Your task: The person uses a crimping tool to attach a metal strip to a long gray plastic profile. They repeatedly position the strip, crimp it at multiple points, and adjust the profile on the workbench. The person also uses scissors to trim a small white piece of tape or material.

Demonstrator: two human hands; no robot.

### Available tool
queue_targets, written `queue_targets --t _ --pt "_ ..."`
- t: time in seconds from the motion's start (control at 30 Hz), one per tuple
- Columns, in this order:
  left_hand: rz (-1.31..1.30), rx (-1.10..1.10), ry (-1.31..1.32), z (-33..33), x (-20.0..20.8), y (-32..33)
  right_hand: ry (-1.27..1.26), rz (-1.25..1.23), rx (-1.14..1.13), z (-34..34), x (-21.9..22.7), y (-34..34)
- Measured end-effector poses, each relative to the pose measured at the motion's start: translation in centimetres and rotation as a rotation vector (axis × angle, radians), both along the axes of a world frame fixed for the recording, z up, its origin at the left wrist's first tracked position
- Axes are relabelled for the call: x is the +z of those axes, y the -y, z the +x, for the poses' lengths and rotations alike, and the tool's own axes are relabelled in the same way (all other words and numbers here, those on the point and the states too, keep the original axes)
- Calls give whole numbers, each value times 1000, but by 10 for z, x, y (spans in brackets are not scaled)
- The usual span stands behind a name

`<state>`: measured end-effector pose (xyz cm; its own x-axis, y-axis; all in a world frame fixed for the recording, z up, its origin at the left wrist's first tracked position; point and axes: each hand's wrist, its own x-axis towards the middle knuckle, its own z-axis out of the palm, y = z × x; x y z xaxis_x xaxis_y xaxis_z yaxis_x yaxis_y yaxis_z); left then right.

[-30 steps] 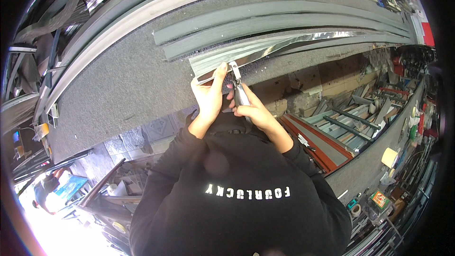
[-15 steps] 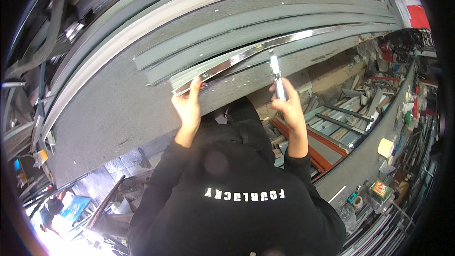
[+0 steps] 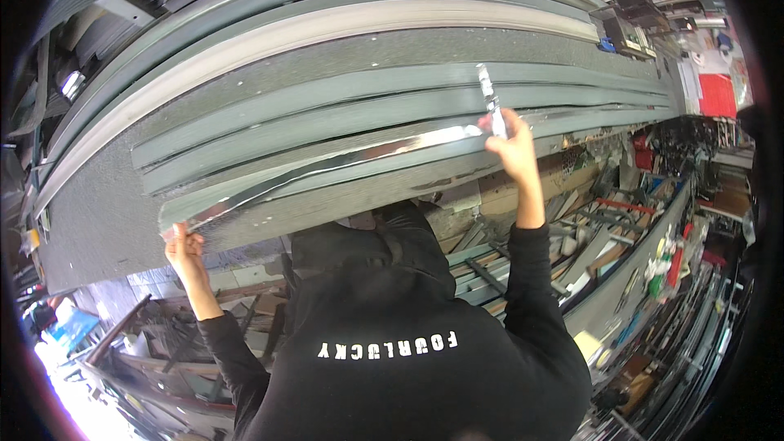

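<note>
A long, mirror-bright strip (image 3: 327,162) runs along the nearest of several grey-green metal profiles (image 3: 327,110) on the bench. At its left end my left hand (image 3: 186,255) is closed, thumb and fingers pinching the strip's tip by the end of the profile. My right hand (image 3: 516,151) grips a slim, shiny silver tool (image 3: 488,91), which points away from me. Its exact kind is too blurred to make out. The strip passes close by my right fingers; whether they touch it, I cannot tell.
Beyond the profiles, a pale, curved-looking length (image 3: 343,23) lies along the dark bench top (image 3: 90,233). Offcuts and metal lengths (image 3: 604,237) fill a rack at the right. A red sheet (image 3: 717,96) stands far right, with a blue thing (image 3: 72,328) at the lower left.
My left hand has moved left and nearer, still at the strip's end. My right hand has shifted a little right with the silver tool. The view has turned, so profiles appear further left.
</note>
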<state>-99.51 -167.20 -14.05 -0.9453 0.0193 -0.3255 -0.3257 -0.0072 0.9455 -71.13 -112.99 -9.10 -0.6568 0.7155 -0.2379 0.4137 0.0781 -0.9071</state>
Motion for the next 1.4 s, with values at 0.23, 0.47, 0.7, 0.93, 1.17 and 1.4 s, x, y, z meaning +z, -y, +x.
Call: queue_targets --t 0.23,0.47,0.7,0.93,1.17,1.4 --pt "-389 136 187 -18 35 -39 -83 271 45 32 -26 24" --pt "-551 -72 476 -13 58 -74 -152 334 62 34 -30 23" --pt "-232 -150 525 60 52 -192 -128 317 148 40 -26 15" --pt "-150 -342 649 165 62 -343 -82 58 413 50 -14 -16" --pt "-79 -246 455 257 37 -457 -191 -155 686 60 -3 -86" --pt "-32 -4 194 271 20 -480 -112 277 255 126 13 -186"
